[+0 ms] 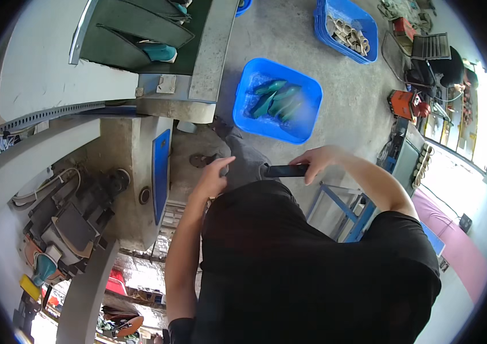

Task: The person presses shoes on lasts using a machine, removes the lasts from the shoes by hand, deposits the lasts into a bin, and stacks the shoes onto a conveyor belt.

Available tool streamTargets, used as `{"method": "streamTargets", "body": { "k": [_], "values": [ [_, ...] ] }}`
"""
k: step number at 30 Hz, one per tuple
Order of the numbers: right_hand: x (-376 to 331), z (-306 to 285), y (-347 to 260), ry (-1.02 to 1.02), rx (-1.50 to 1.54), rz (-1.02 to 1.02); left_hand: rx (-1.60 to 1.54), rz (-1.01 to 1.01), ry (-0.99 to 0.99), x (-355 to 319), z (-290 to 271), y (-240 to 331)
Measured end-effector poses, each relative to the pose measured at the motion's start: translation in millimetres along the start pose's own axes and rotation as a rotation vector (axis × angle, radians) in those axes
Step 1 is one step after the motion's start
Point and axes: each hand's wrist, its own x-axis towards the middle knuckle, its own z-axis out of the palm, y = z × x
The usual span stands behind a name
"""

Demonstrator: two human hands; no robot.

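Observation:
My right hand point(319, 160) grips one end of a dark flat rectangular phone point(287, 171) in front of my waist. To its left, my left hand point(212, 180) is raised with the index finger stretched forward and the other fingers bent. A small grey patch shows beside its thumb, too small to make out. Beyond both hands a blue plastic bin point(298, 136) stands on the floor, holding several dark green shoe pieces point(263, 105). Part of that bin's right side looks hazy.
At the upper left, a machine opening with dark green flaps point(146, 22) holds a teal shoe point(161, 53). Stacked blue bins point(322, 30) with beige shoes point(346, 34) stand farther off. A grey machine point(120, 172) is close on my left, a blue metal frame point(341, 202) on my right.

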Motion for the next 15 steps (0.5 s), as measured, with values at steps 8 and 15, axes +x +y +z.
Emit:
{"method": "streamTargets", "body": {
  "k": [8, 15],
  "values": [
    [35, 42, -77, 0.331, -0.146, 0.094, 0.683, 0.219, -0.065, 30, 28, 6],
    [57, 70, -69, 0.339, 0.09, 0.02, 0.677, 0.249, -0.113, 27, 0, 20]
  ]
}}
